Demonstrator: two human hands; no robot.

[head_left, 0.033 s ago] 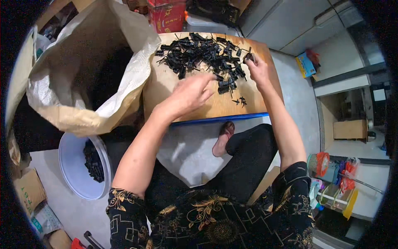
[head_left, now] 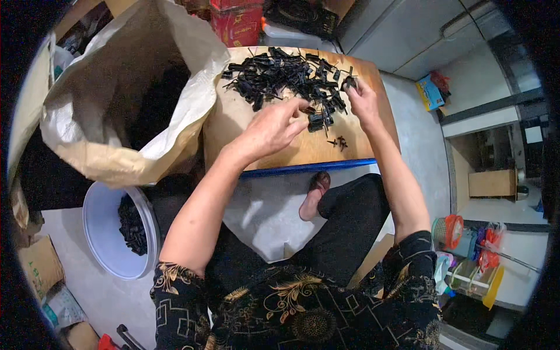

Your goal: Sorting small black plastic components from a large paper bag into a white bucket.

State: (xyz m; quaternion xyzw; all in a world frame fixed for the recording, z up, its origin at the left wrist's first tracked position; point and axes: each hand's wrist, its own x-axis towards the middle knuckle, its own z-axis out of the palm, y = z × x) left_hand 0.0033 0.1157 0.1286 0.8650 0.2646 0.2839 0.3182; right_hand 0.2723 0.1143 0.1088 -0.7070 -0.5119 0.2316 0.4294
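Right hand (head_left: 364, 105): your thumb and fingers close in a narrow pinch on a black part (head_left: 350, 83), mostly hidden by the fingertips, a thin prong showing just beyond them. Left hand (head_left: 273, 125): your fingers curl, with something dark right at the tips; cannot tell whether you pinch a part there or only reach over one.

Cluster (head_left: 318, 121) of similar parts: on the wooden table (head_left: 303, 154), between both grips, just right of your left fingertips. Bits (head_left: 341, 143), thin and dark: nearer your body than the cluster, slightly left of the right grip, apart from the rest. Pile (head_left: 271, 73): beyond the left grip, left of the right one; parts lie jumbled, prongs crossing.

Handling, judged by look: each part light and stiff, probably moulded plastic, smooth enough to slide in a loose pinch. Prongs seem the weak point, apt to bend or snag on neighbours. Best hold: thumb and forefinger across the blocky body, prong left free; lift straight out of any tangle.

Farther off: sack (head_left: 195, 105), gaping, left of the left grip. Tub (head_left: 108, 248): left of that grip and nearer your body, black pieces (head_left: 132, 227) inside. Red box (head_left: 238, 26): beyond the pile.
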